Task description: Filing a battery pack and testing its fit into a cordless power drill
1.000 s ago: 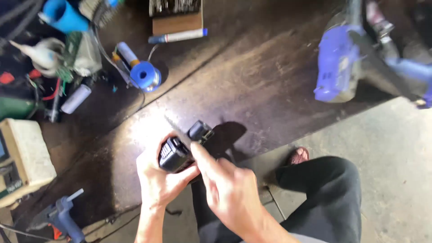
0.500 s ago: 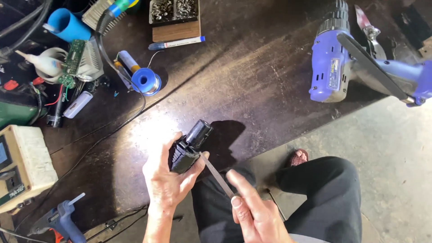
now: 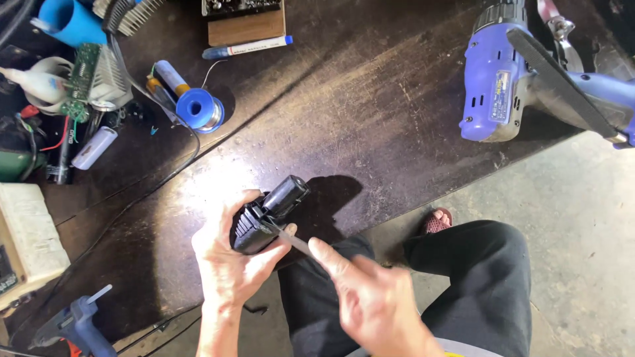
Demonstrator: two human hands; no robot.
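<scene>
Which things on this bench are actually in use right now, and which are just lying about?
In use:
black battery pack, held by left hand
thin metal blade, held by right hand

Lying about:
blue cordless drill
solder spool
marker
glue gun
circuit board

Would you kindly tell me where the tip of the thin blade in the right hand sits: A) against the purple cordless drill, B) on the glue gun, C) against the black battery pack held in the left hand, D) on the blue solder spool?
C: the right hand presses the thin blade into the seam of the black battery pack that the left hand grips above the workbench.
</scene>
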